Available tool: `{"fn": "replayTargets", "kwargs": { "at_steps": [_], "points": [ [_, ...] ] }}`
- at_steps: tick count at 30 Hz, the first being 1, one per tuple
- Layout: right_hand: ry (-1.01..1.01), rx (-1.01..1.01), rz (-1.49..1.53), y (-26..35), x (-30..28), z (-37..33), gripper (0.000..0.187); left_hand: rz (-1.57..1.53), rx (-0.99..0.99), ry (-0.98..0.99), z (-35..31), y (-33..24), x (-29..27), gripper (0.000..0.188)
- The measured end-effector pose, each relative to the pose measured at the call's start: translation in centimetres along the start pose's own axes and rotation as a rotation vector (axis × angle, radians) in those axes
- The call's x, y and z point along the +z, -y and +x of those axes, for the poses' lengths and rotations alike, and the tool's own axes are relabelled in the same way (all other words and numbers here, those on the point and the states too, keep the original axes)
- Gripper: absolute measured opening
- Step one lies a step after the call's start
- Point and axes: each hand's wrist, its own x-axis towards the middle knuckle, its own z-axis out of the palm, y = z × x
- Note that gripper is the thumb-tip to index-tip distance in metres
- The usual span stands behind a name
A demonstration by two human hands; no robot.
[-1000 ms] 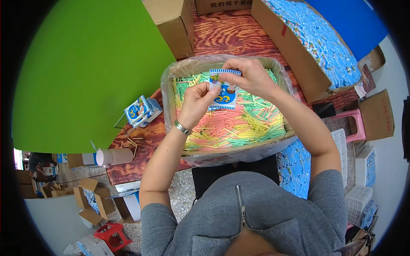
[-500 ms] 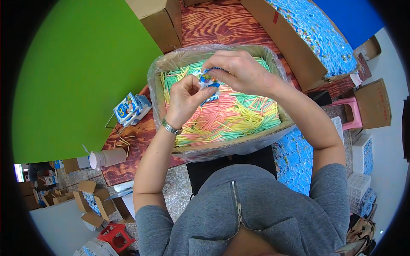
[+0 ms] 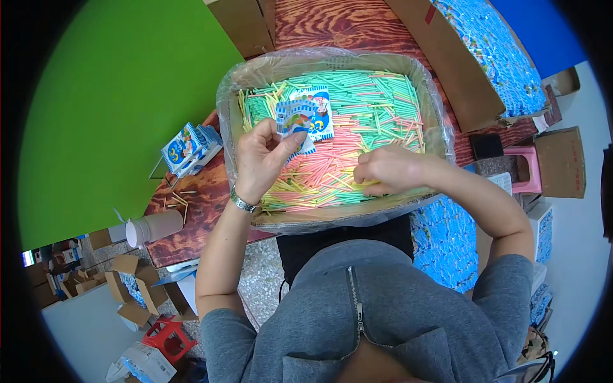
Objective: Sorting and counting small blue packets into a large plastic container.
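Note:
My left hand [image 3: 260, 161] pinches a small blue-and-white printed packet [image 3: 297, 118] with striped edges between thumb and fingers. It is held above a large lined carton [image 3: 440, 131] filled with thin pastel sticks [image 3: 322, 163] in pink, yellow and green. Just behind that packet, a similar printed packet [image 3: 324, 105] shows over the sticks; whether it is also gripped is hard to see. Over the carton's right front part is my right hand [image 3: 397, 168], its fingers curled down at the sticks. Whatever lies within those fingers is hidden.
Left of the carton, a stack of printed packets [image 3: 186, 152] leans in a wire holder, near loose sticks [image 3: 179, 201] and a pale pink bottle [image 3: 153, 228]. A big box of blue packets [image 3: 495, 57] stands at the back right. More blue packets [image 3: 444, 242] lie right of my lap.
My right hand has left the packet and moved right and down to the sticks. The left hand keeps its hold on the packet. The view has shifted slightly.

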Motion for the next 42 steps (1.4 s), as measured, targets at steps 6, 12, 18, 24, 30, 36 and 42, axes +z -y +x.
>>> {"fn": "replayTargets", "kwargs": {
  "at_steps": [6,12,18,24,30,36,42],
  "points": [
    [-0.003,0.04,-0.077,1.1,0.5,0.9,0.028,0.067,-0.022,0.031,-0.1,1.1,0.3,0.031],
    [0.099,0.066,-0.178,2.0,0.2,2.3,0.032,0.09,-0.027,0.024,-0.3,1.5,0.3,0.03],
    [0.052,0.052,-0.179,1.1,-0.3,2.4,0.034,0.117,-0.053,0.032,-0.2,1.0,0.1,0.028],
    [-0.029,0.058,-0.232,2.5,0.7,4.1,0.03,0.057,-0.084,0.02,-0.2,1.1,0.3,0.028],
    [-0.037,0.139,-0.271,2.1,-0.1,4.5,0.022,0.115,-0.072,-0.029,-0.1,0.8,-0.4,0.03],
    [-0.196,-0.078,-0.379,1.5,1.4,7.2,0.012,0.074,-0.055,-0.068,0.1,1.4,-0.2,0.029],
    [-0.16,-0.117,-0.568,2.5,2.7,8.7,0.016,0.136,-0.08,-0.119,-0.4,2.2,-0.7,0.035]
  ]
}}
